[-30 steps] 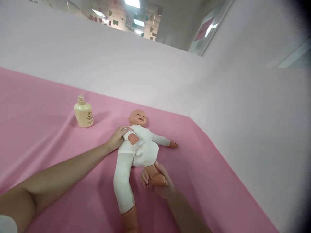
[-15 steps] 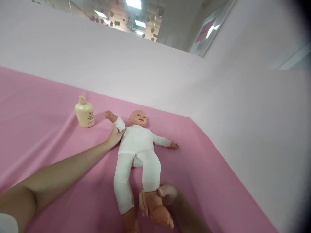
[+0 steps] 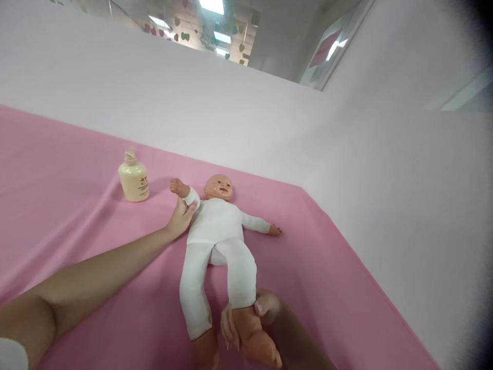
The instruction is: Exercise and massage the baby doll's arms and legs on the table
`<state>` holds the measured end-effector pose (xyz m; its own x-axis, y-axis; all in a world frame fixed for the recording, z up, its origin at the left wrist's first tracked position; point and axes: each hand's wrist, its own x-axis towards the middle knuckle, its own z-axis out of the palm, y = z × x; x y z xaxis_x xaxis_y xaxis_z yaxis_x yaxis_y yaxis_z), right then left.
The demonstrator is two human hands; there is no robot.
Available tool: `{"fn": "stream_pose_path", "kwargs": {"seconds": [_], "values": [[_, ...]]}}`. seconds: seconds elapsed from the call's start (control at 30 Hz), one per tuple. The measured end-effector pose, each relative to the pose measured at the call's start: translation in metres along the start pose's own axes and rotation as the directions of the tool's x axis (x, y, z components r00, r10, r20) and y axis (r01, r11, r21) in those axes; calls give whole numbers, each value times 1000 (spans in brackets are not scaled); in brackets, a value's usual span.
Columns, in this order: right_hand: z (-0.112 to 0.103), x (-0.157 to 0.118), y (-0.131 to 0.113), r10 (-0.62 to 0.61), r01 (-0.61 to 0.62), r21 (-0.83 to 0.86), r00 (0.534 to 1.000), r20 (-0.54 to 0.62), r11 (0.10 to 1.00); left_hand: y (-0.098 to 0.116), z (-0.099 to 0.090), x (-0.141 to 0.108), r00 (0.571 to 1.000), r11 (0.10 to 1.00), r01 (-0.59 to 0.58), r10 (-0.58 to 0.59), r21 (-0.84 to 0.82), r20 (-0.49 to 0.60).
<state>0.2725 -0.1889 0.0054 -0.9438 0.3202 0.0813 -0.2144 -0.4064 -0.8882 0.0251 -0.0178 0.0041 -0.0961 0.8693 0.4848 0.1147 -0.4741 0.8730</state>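
A baby doll (image 3: 217, 226) in a white bodysuit lies face up on a pink sheet (image 3: 69, 216), head toward the far wall. My left hand (image 3: 180, 217) grips the doll's upper arm on the left side, which points up and away. My right hand (image 3: 252, 318) is wrapped around the ankle of the doll's leg on the right side, with the bare foot sticking out toward me. The doll's other arm lies stretched out to the right on the sheet.
A cream pump bottle (image 3: 133, 180) stands on the sheet to the left of the doll's head. A pale wall (image 3: 231, 113) runs behind the sheet and along its right edge.
The doll's bent leg has been pulled straight toward me by my right hand. My left hand moved the doll's arm from across its chest to raised beside the head.
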Motion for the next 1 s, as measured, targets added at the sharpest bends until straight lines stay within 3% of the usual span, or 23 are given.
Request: {"fn": "stream_pose_path", "kwargs": {"seconds": [0.1,0.23,0.3,0.37,0.53,1.0], "values": [[-5,6,1,-208,206,54,977,41,977,-1,-1,-3,965,960,-237,215,150,150],[-3,7,-13,-244,288,114,923,-299,951,3,-4,-6,826,802,-531,417,274,381],[-1,6,-21,-199,299,162,871,-449,940,5,-5,-6,770,740,-606,451,292,451],[0,5,-26,-159,295,192,840,-519,936,5,-7,-5,743,706,-639,465,305,480],[-3,5,-24,-127,284,193,810,-573,939,3,-6,-3,714,676,-673,485,301,505],[1,7,-25,-129,271,174,815,-565,947,3,-8,-3,701,673,-681,483,289,525]]}}
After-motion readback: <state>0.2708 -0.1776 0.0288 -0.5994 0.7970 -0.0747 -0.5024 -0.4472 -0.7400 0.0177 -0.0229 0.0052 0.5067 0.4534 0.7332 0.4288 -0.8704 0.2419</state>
